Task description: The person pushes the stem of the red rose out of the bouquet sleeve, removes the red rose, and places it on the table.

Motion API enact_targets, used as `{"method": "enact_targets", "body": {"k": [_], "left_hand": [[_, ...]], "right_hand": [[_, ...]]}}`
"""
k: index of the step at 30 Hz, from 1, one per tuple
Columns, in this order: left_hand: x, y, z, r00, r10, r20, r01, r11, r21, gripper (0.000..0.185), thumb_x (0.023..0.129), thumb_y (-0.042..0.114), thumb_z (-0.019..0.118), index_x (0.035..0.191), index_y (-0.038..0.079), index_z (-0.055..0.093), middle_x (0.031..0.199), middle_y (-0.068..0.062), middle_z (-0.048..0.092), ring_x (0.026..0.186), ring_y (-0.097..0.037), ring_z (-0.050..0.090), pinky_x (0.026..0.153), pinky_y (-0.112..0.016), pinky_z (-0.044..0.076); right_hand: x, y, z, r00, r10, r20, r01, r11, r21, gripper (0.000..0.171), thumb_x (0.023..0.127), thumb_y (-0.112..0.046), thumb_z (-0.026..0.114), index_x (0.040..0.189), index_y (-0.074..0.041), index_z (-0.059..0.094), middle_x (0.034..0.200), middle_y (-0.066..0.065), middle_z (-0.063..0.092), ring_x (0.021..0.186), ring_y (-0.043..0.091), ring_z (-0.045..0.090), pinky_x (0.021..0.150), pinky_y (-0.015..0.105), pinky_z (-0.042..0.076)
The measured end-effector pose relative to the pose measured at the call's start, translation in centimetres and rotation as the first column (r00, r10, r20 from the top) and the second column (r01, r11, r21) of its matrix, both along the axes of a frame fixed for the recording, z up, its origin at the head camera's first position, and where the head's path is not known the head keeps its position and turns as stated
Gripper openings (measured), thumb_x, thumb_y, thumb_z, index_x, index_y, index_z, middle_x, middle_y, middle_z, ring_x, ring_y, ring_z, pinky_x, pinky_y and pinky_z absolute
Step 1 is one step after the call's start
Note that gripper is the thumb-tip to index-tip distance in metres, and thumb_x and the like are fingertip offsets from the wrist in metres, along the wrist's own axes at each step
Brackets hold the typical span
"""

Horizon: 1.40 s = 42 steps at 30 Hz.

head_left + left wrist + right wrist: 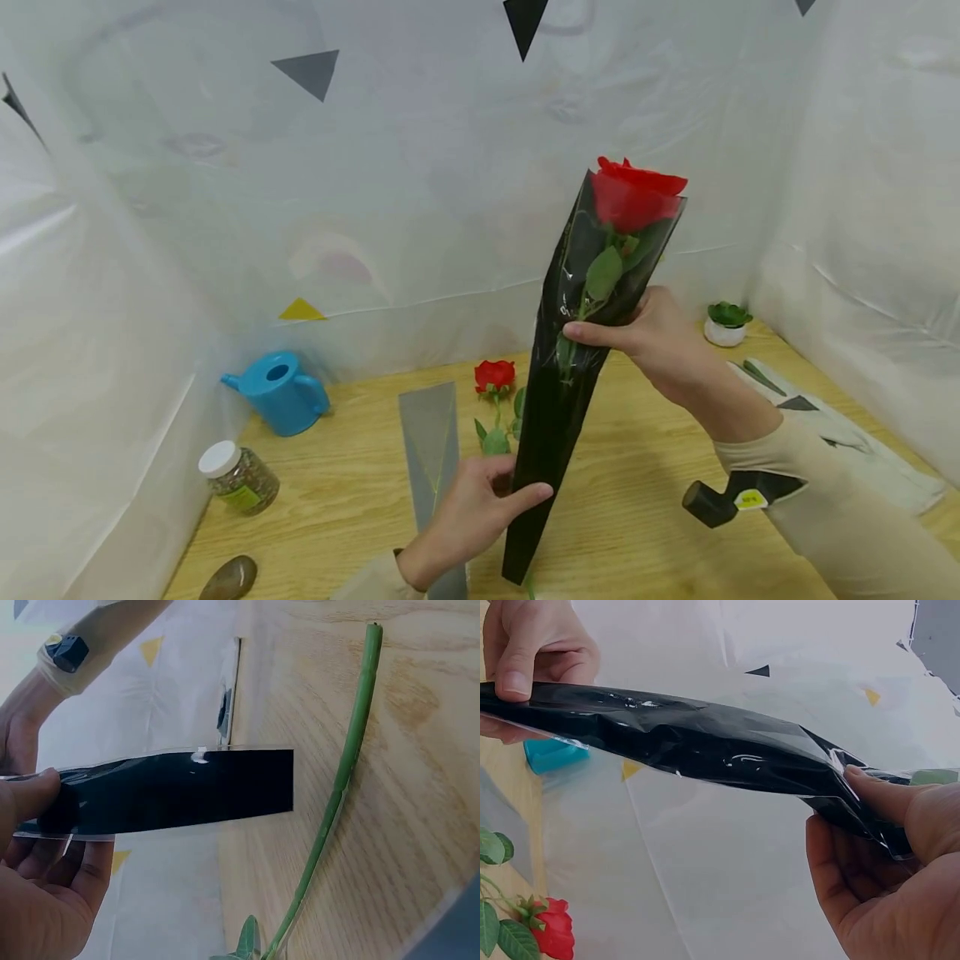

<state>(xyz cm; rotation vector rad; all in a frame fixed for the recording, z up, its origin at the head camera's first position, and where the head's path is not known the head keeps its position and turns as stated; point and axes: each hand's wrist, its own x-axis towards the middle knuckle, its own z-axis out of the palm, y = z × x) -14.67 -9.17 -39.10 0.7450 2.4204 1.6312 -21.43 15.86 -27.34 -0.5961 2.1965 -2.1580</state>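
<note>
Sleeve: black sleeve (555,400) held upright and tilted above the table (637,517), centre; red rose (633,196) inside, bloom out at the top.
Left hand (468,517): pinched on the sleeve's lower part.
Right hand (652,333): clamped on its upper part.
Jar (238,477): near left, white lid on, contents unclear.
Second rose (494,377): lying behind the sleeve, stem partly hidden.
Watering can (277,392): far left, interior unseen.

Bright, even, diffuse light throughout; shadows are scarcely cast.

Small glare spots are seen on the black sleeve (705,746) at centre frame. Straight lines are bowed toward the head view's edges, and the nearest fingers in the wrist views are slightly softened.
</note>
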Motion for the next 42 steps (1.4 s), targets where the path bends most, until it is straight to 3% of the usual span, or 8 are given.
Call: {"method": "enact_targets", "body": {"k": [3,6,10,16,21,29,38,42], "left_hand": [[0.1,0.0,0.0,1.000,0.000,-0.007,0.000,1.000,0.006,0.034,0.091,0.034,0.073,0.067,0.013,0.058,0.052,0.004,0.029,0.046,-0.008,0.026,0.050,-0.022,0.030],[0.2,-0.1,0.0,1.000,-0.002,0.008,0.002,1.000,0.028,0.013,0.091,0.030,0.073,0.086,0.018,0.074,0.052,0.004,0.035,0.046,-0.008,0.030,0.051,-0.022,0.032],[0.3,-0.2,-0.1,0.999,0.005,0.042,-0.007,0.999,0.040,0.011,0.091,0.026,0.073,0.099,0.020,0.077,0.054,0.003,0.045,0.048,-0.008,0.035,0.052,-0.021,0.034],[0.3,0.0,-0.3,0.998,0.019,0.065,-0.022,0.999,0.038,0.006,0.092,0.021,0.073,0.095,0.016,0.076,0.064,0.004,0.061,0.052,-0.007,0.044,0.055,-0.020,0.037],[0.2,0.0,-0.3,0.999,0.025,0.024,-0.026,0.999,0.036,0.005,0.092,0.021,0.073,0.091,0.016,0.075,0.063,0.006,0.058,0.056,-0.006,0.043,0.059,-0.020,0.037],[0.5,0.1,-0.3,1.000,0.021,0.017,-0.022,0.997,0.075,0.008,0.092,0.019,0.073,0.096,0.014,0.076,0.078,0.007,0.070,0.066,-0.007,0.061,0.064,-0.023,0.049],[0.5,0.4,-0.1,0.998,0.012,0.056,-0.019,0.993,0.117,0.008,0.093,0.020,0.072,0.092,0.013,0.074,0.079,0.003,0.070,0.070,-0.013,0.065,0.066,-0.025,0.051],[0.3,0.4,0.1,0.999,0.031,0.035,-0.034,0.995,0.092,0.017,0.093,0.021,0.072,0.080,0.011,0.068,0.061,0.004,0.053,0.056,-0.009,0.049,0.058,-0.022,0.040]], "right_hand": [[0.1,-0.1,-0.1,1.000,0.008,0.017,-0.008,1.000,0.025,0.050,0.087,-0.011,0.078,0.131,-0.008,0.054,0.123,0.010,0.063,0.116,0.026,0.056,0.097,0.034,0.046],[0.1,-0.3,-0.3,1.000,0.017,0.021,-0.018,0.999,0.047,0.051,0.086,-0.013,0.079,0.130,-0.007,0.053,0.123,0.012,0.063,0.115,0.027,0.057,0.097,0.036,0.046],[0.2,-0.6,-0.6,0.999,0.021,0.026,-0.024,0.996,0.091,0.055,0.084,-0.016,0.082,0.130,-0.007,0.053,0.123,0.012,0.062,0.114,0.027,0.058,0.095,0.038,0.048],[0.4,-0.8,-0.9,1.000,0.004,0.000,-0.004,0.977,0.215,0.060,0.079,-0.023,0.086,0.129,-0.009,0.056,0.118,0.008,0.066,0.108,0.025,0.061,0.093,0.043,0.049],[0.5,-0.9,-1.0,0.999,0.002,-0.037,0.010,0.953,0.302,0.067,0.078,-0.029,0.087,0.132,-0.010,0.054,0.120,0.005,0.066,0.110,0.022,0.061,0.094,0.046,0.049],[0.5,-0.9,-1.2,0.999,0.041,-0.033,-0.028,0.948,0.317,0.070,0.078,-0.026,0.087,0.133,-0.007,0.048,0.121,0.008,0.062,0.110,0.024,0.060,0.093,0.045,0.049],[0.5,-1.2,-2.3,0.995,0.099,0.012,-0.098,0.950,0.297,0.074,0.079,-0.027,0.087,0.137,-0.010,0.045,0.122,0.009,0.060,0.111,0.026,0.058,0.095,0.046,0.048],[0.6,-1.5,-2.9,0.995,0.100,0.021,-0.101,0.948,0.303,0.076,0.078,-0.030,0.087,0.138,-0.012,0.045,0.124,0.008,0.059,0.112,0.025,0.058,0.096,0.046,0.047]]}}
